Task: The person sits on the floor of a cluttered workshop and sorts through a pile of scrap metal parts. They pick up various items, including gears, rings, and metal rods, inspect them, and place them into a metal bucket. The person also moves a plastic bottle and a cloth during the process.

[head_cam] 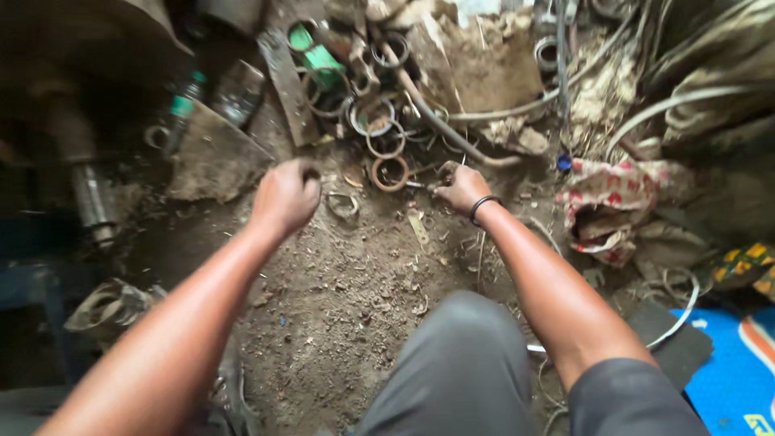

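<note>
Your left hand (284, 196) sits at about 10 o'clock from the middle of the view, curled into a loose fist over the dirt floor (339, 299). The fingers are tucked under, so I can't tell if anything's in there — something dark shows at the knuckles, that's all. Just to its 3 o'clock lies a bent ring (343, 204), near the hand but not touching it.

Your right hand (462, 189) is at roughly 1 o'clock, fingers pinched down toward the ground, a black wristband (483, 206) on the wrist. Whether it's actually gripping something is hard to say, the fingertips are too small to read. A rusty ring (390, 173) lies flat just at its 9 o'clock, between your two hands.

Up at 12 o'clock there's a whole heap of rings (371, 113) — mixed with a green can (316, 53) and a hose (440, 121) running through. A red-and-white cloth (617, 202) is bunched at 3 o'clock, and your knee (460, 363) in grey fabric fills 6 o'clock.
</note>
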